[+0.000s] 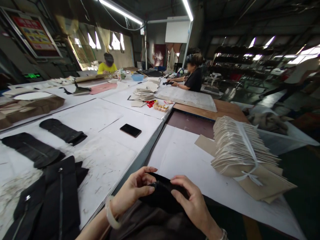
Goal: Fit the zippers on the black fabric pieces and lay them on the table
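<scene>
Close to my body, a piece of black fabric (pixel 162 196) is held between both hands. My left hand (pixel 138 183), with a pale bangle at the wrist, pinches its left edge between thumb and fingers. On the other side my right hand (pixel 188 193) grips the right edge, thumb in front and fingers behind. The fabric's lower part merges with the dark cloth over my lap, so its full shape is hidden. To the left lie black fabric pieces with zippers (pixel 61 193), overlapping in a pile, and further black pieces (pixel 31 148).
A smartphone (pixel 130 130) rests on the white table (pixel 110 150). At right stands a bundle of beige pieces (pixel 240 150) tied with a white strip. Further back are stacked pale pieces (pixel 143 94), a blue bowl (pixel 137 77) and two seated people. A gap runs between the tabletops.
</scene>
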Available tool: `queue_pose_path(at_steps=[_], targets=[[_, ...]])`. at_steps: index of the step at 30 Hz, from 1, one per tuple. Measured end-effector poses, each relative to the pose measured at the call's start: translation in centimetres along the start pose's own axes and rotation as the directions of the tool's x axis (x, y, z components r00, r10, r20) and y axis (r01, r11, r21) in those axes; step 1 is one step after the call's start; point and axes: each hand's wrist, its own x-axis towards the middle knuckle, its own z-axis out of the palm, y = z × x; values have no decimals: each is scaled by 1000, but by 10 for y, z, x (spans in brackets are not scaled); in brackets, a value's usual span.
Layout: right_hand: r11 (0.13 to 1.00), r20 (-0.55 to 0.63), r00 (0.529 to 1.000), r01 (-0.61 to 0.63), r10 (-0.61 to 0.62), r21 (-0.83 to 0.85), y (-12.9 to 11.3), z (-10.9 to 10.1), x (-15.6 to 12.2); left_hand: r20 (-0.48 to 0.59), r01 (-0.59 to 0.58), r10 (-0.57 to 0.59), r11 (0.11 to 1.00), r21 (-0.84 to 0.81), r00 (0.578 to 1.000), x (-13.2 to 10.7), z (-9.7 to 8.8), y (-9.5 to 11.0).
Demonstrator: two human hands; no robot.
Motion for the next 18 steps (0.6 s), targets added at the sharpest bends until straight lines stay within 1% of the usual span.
queue_pose_path(at_steps=[2,5,8,11,13,14,15,17,18], targets=[[988,-56,989,134,-138,-72,-12,4,6,-8,-2,2,1000,-10,1000,-1,3,0],[954,-40,965,249,-259,-165,-28,12,11,-29,-29,29,1000,-2,999,-2,7,0],[933,-22,953,291,-302,-213,-35,18,14,-48,-53,53,999,12,997,-2,8,-3],[921,2,946,316,-324,-229,-35,20,16,-43,-77,77,997,12,996,0,8,-8],[899,0,929,357,-369,-254,-35,20,17,-40,-97,98,995,14,994,2,9,-10],[872,-12,909,397,-418,-288,-34,21,17,-46,-109,110,994,20,993,2,9,-10],[829,-24,877,444,-479,-339,-32,22,16,-57,-121,123,992,31,991,3,11,-11],[710,-27,799,519,-601,-476,-28,25,13,-106,-149,156,986,72,982,3,15,-12],[646,-13,764,536,-645,-543,-24,27,11,-141,-160,173,982,97,975,2,17,-13]])
